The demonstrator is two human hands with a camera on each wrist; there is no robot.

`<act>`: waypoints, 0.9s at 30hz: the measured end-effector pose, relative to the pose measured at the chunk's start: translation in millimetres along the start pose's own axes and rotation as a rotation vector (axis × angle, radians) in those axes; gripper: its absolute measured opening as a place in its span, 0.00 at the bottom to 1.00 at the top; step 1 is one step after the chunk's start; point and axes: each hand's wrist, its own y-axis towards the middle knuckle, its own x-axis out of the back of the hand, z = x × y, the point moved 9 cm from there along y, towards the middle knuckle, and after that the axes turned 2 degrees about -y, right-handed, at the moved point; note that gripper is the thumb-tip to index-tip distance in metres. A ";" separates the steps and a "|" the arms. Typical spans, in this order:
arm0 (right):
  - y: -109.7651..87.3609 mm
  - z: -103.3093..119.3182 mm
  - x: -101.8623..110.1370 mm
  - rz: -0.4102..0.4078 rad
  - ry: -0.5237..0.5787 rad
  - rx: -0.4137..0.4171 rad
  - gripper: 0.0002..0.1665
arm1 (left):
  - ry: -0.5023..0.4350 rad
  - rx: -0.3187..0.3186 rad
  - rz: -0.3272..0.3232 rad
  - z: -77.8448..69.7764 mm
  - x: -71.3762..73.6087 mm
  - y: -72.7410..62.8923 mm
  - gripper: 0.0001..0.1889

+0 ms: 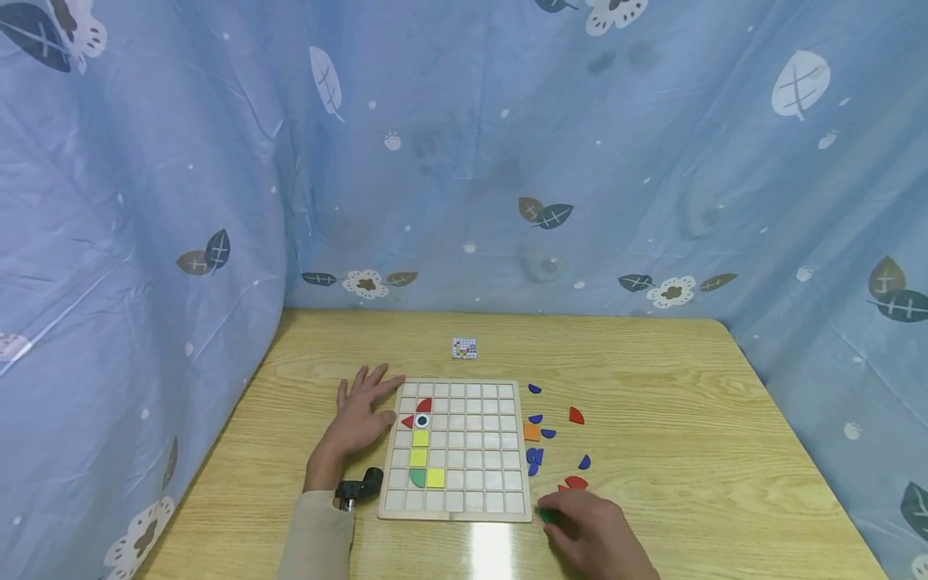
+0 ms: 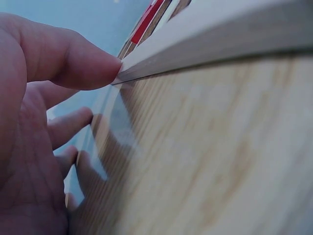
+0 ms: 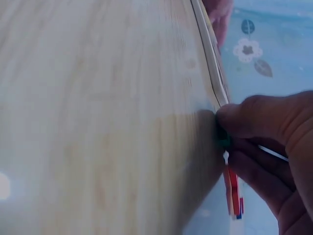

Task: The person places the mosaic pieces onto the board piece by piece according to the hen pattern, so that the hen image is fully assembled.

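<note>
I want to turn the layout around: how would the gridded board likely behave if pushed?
The gridded board would probably move as one stiff piece, given its straight wooden rim. It lies flat and broad, so tipping or rolling seems unlikely. The glossy sheen on the table suggests the board may slide fairly easily.

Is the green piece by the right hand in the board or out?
Out: the right hand pinches the green piece just outside the board in the head view.

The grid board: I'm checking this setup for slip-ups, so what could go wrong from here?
The green piece, pinched in the right hand, could slip free. That hand might brush the red pieces lying close beside it. The board could shift if the left hand, touching its edge, pushes.
</note>
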 end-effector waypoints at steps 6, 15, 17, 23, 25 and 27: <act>-7.1 -7.6 8.0 -0.005 -0.024 -0.049 0.30 | -0.003 -0.002 -0.002 -0.1 -0.3 0.1 0.36; -12.5 -20.5 14.2 -0.019 -0.071 -0.161 0.29 | -0.012 0.005 0.000 -0.9 0.9 -0.6 0.36; -11.6 -18.4 11.6 -0.013 -0.018 -0.123 0.29 | -0.011 0.003 0.000 -1.1 1.0 -0.7 0.36; -6.9 -10.4 8.0 -0.033 0.007 -0.003 0.28 | -0.013 0.004 -0.004 -1.1 0.5 -0.9 0.37; -5.7 -10.8 7.3 -0.031 -0.001 -0.007 0.27 | -0.014 0.004 -0.007 -1.2 0.5 -0.7 0.37; -4.7 -12.0 5.9 -0.018 0.004 -0.020 0.27 | -0.015 0.003 -0.008 -1.2 0.4 -0.4 0.37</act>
